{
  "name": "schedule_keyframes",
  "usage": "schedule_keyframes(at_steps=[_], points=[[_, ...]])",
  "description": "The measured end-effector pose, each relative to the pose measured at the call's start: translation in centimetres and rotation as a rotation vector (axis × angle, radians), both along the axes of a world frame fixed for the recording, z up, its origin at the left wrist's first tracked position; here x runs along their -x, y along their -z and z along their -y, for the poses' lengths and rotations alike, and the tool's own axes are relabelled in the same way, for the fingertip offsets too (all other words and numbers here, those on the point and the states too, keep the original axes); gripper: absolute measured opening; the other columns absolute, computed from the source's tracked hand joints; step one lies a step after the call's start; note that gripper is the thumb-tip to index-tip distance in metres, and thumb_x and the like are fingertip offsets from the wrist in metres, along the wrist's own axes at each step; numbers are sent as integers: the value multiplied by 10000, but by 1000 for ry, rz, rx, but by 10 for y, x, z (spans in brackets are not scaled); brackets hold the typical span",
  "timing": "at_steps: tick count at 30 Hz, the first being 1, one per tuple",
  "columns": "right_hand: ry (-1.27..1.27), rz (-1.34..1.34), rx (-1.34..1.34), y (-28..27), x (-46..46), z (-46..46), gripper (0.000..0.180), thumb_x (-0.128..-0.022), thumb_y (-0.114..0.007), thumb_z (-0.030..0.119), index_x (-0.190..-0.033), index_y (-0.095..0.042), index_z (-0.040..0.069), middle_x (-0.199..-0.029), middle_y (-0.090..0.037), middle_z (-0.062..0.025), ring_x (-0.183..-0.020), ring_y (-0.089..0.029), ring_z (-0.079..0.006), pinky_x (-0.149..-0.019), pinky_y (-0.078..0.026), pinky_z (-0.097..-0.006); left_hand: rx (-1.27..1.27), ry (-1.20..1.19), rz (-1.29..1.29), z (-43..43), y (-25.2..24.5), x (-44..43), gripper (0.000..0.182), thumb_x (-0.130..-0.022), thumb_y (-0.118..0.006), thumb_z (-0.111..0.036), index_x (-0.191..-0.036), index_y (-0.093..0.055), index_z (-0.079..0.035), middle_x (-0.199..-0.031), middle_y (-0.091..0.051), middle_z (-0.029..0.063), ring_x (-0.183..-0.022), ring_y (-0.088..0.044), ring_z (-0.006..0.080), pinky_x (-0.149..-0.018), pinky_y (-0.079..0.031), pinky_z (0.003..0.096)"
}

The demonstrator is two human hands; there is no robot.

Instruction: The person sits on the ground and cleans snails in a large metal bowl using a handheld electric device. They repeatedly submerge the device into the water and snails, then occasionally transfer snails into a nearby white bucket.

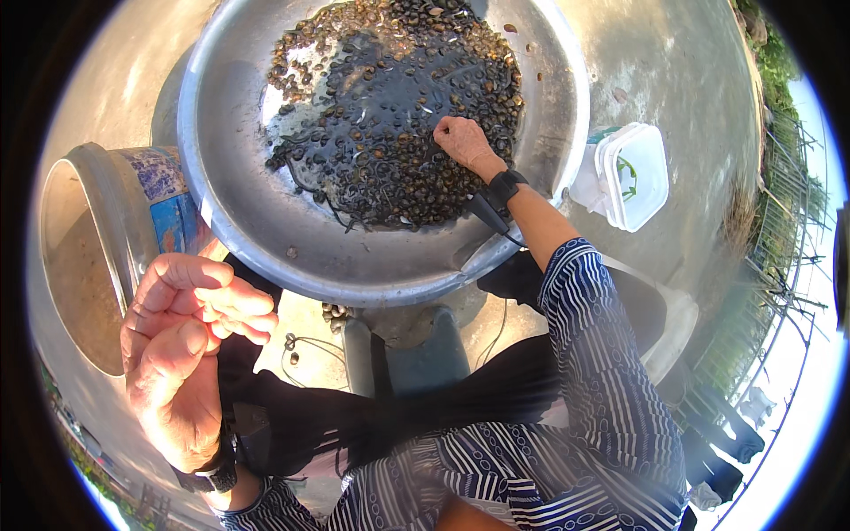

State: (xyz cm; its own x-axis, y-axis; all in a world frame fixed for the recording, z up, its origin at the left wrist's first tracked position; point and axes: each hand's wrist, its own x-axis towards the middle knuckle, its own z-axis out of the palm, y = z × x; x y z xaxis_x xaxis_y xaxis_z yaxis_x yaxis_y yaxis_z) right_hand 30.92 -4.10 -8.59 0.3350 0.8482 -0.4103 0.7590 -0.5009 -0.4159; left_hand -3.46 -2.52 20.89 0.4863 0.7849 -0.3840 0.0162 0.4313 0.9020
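A wide metal basin (372,285) stands before me, holding a heap of dark snails (491,73) in murky water. Thin, dark, eel-like creatures (302,178) and a few small silvery bits lie among the shells. My right hand (463,141) reaches over the rim to the right part of the heap, its fingers curled in; whether they pinch something is hidden. Raised beside the basin at lower left, my left hand (192,325) has its palm turned up and its fingers loosely bent. Nothing shows in it, and the thumb stands apart from the fingertips.
A large tipped bucket (119,192) lies left of the basin. White square tubs (654,199) with green plant scraps stand right; a pale container (674,312) sits nearer. Under the basin's front edge are a dark plastic stool (425,358), loose snails (335,313) and thin cords (495,332).
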Motion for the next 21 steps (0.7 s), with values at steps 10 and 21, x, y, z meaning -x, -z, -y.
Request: schedule_keyframes(at_steps=[10, 21], points=[[-99, 162, 484, 10, -67, 46, 207, -756, -530, 117, -843, -657, -22, -839, -650, -180, -864, -629, -297, -772, -502, -342, -38, 13, -53, 3, 1, 1, 375, -766, -571, -269, -984, -516, 31, -833, -618, 128, -726, -607, 173, -679, -479, 254], [-512, 217, 631, 59, -7, 26, 261, -739, -669, 180, -882, -652, -39, -998, -605, -178, -911, -600, -285, -741, -509, -340, -15, 1, -26, 2, -1, -11, 345, -752, -578, -241, -961, -520, 28, -820, -623, 149, -707, -615, 200, -660, -498, 276]])
